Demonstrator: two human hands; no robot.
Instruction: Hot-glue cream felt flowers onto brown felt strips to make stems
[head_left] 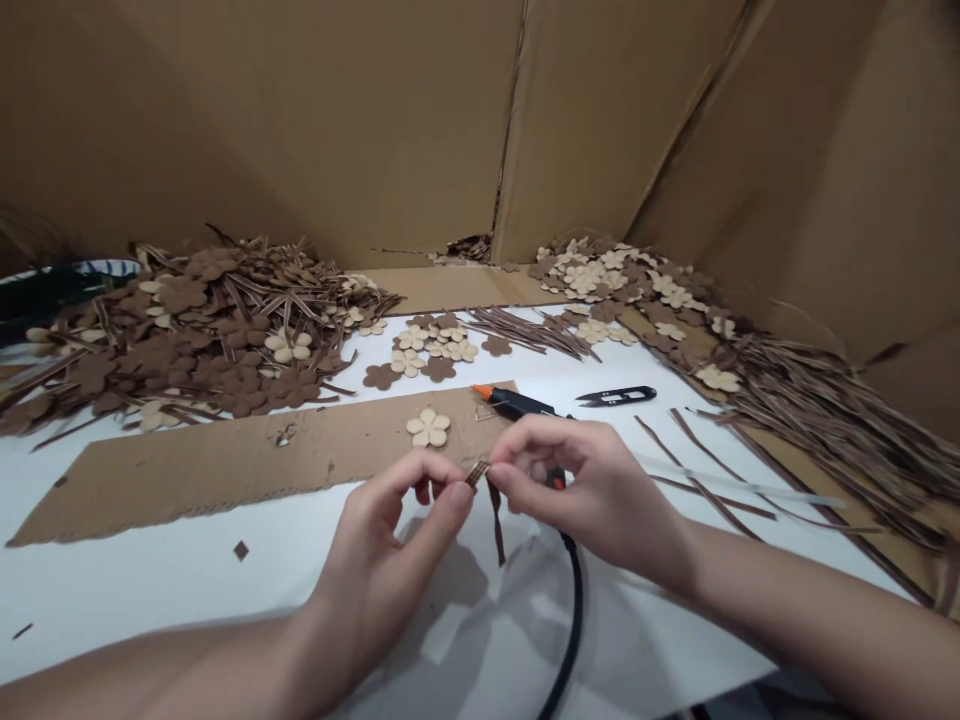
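Observation:
Between the fingertips of my left hand (409, 530) and my right hand (585, 485) is a short brown ribbon (478, 472) with paler stripes. Both hands pinch it between thumb and forefinger, and its loose tail hangs down beneath my right fingers. Just beyond them, a cream felt flower (428, 427) lies on a long cardboard strip (225, 460). A black glue gun (517, 403) with an orange tip rests partly behind my right hand, its black cord (576, 600) running toward me.
Brown and cream flowers and ribbons form a large pile (225, 330) at left. More flowers (600, 270) and cut ribbons (832, 420) lie at right. Black thread snips (617, 396) sit on the white table (187, 600). Cardboard walls (262, 120) enclose the back and right.

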